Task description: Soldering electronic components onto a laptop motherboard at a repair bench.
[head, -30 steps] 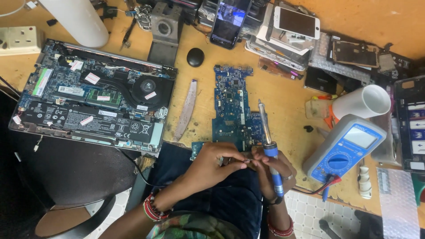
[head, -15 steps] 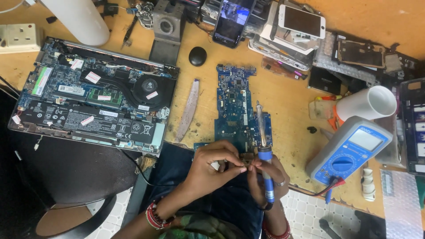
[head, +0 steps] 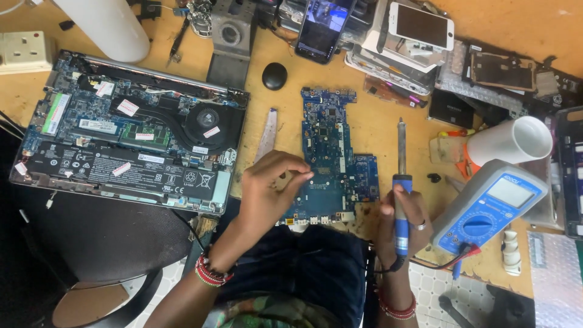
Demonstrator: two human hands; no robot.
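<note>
Hovering left hand (head: 270,188) pinches over motherboard (head: 331,161); right hand (head: 404,222) grips soldering iron (head: 401,194) upright.

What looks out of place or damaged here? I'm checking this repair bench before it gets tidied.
The laptop lies open with its bottom cover off, battery and fan bare. The blue circuit board sits loose under the left hand; the right hand holds a soldering iron. The phone tilts on a heap of parts.
</note>
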